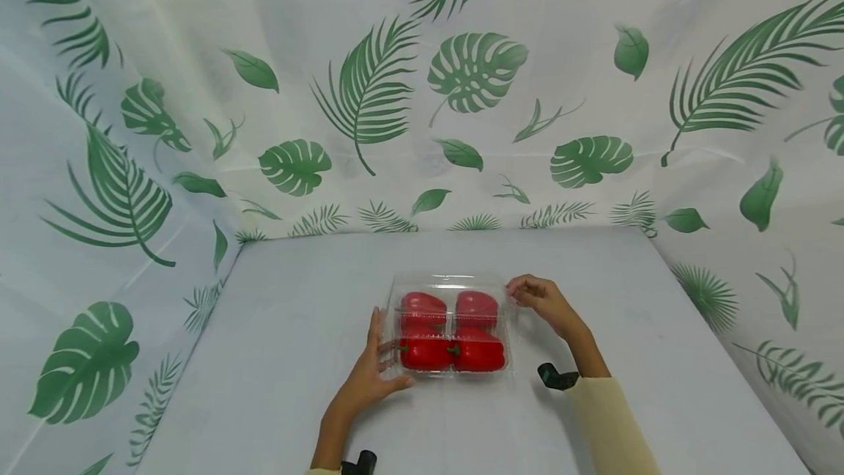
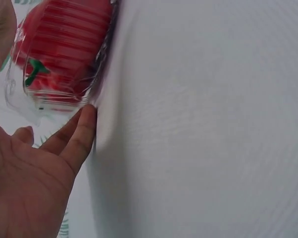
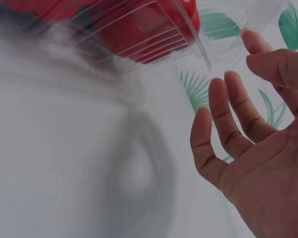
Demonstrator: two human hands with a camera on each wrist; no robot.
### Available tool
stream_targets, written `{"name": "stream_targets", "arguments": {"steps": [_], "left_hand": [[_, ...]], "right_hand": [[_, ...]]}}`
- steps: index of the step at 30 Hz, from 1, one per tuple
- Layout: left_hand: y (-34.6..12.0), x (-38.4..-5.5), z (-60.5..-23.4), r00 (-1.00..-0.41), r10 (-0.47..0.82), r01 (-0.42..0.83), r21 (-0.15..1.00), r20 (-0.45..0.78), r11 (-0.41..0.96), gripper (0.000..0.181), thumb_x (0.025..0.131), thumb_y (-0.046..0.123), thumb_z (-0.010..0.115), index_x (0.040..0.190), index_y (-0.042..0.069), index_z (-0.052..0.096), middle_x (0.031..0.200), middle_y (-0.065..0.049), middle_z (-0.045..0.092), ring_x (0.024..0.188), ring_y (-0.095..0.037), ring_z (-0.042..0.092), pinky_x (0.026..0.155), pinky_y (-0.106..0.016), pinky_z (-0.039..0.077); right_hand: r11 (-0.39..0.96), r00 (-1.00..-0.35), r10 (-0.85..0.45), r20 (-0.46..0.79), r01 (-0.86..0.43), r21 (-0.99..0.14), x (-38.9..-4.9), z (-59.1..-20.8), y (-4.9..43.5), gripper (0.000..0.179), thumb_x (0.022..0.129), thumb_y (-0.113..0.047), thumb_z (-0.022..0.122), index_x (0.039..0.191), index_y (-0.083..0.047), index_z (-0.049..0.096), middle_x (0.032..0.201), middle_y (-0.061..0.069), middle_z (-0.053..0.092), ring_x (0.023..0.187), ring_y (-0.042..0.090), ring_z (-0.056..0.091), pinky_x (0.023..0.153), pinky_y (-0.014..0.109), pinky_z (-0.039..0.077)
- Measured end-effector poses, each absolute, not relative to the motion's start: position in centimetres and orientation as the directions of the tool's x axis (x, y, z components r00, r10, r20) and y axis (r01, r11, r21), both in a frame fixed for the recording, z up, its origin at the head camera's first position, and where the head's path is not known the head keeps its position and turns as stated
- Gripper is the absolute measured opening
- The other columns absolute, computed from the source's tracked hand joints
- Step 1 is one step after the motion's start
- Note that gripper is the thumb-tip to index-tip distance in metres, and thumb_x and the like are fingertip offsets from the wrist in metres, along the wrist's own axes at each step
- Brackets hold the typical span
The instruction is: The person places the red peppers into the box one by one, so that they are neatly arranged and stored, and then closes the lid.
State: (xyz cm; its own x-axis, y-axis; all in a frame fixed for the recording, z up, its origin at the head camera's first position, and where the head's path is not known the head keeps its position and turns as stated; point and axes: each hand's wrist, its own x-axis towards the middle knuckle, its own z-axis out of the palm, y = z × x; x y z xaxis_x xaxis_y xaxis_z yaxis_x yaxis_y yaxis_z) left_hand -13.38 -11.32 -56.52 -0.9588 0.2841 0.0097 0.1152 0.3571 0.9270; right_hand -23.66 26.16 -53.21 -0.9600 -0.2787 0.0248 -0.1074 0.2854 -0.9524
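A clear plastic clamshell box (image 1: pixel 448 374) with several red bell peppers (image 1: pixel 480 350) stands on the table in the head view. Two peppers at the front show green stems; the back ones look hazy through the clear lid (image 1: pixel 455 281), which appears tilted up. My left hand (image 1: pixel 371 374) lies along the box's left side, its fingers extended. In the left wrist view, the fingertips (image 2: pixel 89 111) touch the box's lower edge. At the lid's far right corner, my right hand (image 1: pixel 542 300) pinches the edge between thumb and index finger; its other fingers are loosely bent.
A white table (image 1: pixel 290 299) carries the box. Leaf-printed white sheeting (image 1: pixel 395 108) hangs behind the table and along both sides. A dark wrist camera (image 1: pixel 557 377) is strapped on the right wrist, another (image 1: pixel 360 463) on the left.
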Motion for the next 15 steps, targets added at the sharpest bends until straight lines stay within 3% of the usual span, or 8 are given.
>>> {"name": "stream_targets", "arguments": {"steps": [7, 13, 15], "left_hand": [[-12.1, -13.2, -56.8, -0.947, 0.32, 0.144, 0.925, 0.026, 0.351, 0.119, 0.074, 0.045, 0.082, 0.159, 0.024, 0.001, 0.163, -0.014, 0.019, 0.139, -0.042, 0.042, 0.104, -0.046, 0.048], [-12.2, -13.0, -57.4, -0.948, 0.315, 0.168, 0.915, 0.047, 0.367, 0.108, 0.077, 0.072, 0.062, 0.158, 0.023, 0.012, 0.164, -0.013, 0.016, 0.141, -0.045, 0.035, 0.104, -0.048, 0.049], [-12.2, -12.8, -57.5, -0.948, 0.315, 0.155, 0.923, 0.039, 0.352, 0.107, 0.077, 0.075, 0.058, 0.158, 0.023, 0.013, 0.163, -0.014, 0.018, 0.141, -0.045, 0.035, 0.105, -0.048, 0.047]], "right_hand": [[0.369, -0.958, -0.274, 0.079, -0.18, -0.912, -21.9, -53.0, 25.9, 0.024, 0.097, -0.017, 0.058, 0.112, 0.002, 0.063, 0.114, 0.019, 0.065, 0.105, 0.018, 0.065, 0.086, 0.025, 0.059], [0.46, -0.955, -0.277, 0.11, -0.232, -0.857, -20.8, -52.8, 25.1, 0.022, 0.096, -0.015, 0.061, 0.112, -0.001, 0.061, 0.112, 0.018, 0.065, 0.108, 0.038, 0.063, 0.088, 0.048, 0.059], [0.475, -0.952, -0.277, 0.129, -0.252, -0.843, -20.5, -52.9, 25.0, 0.02, 0.095, -0.013, 0.062, 0.111, -0.001, 0.061, 0.112, 0.019, 0.064, 0.107, 0.04, 0.064, 0.086, 0.048, 0.059]]}}
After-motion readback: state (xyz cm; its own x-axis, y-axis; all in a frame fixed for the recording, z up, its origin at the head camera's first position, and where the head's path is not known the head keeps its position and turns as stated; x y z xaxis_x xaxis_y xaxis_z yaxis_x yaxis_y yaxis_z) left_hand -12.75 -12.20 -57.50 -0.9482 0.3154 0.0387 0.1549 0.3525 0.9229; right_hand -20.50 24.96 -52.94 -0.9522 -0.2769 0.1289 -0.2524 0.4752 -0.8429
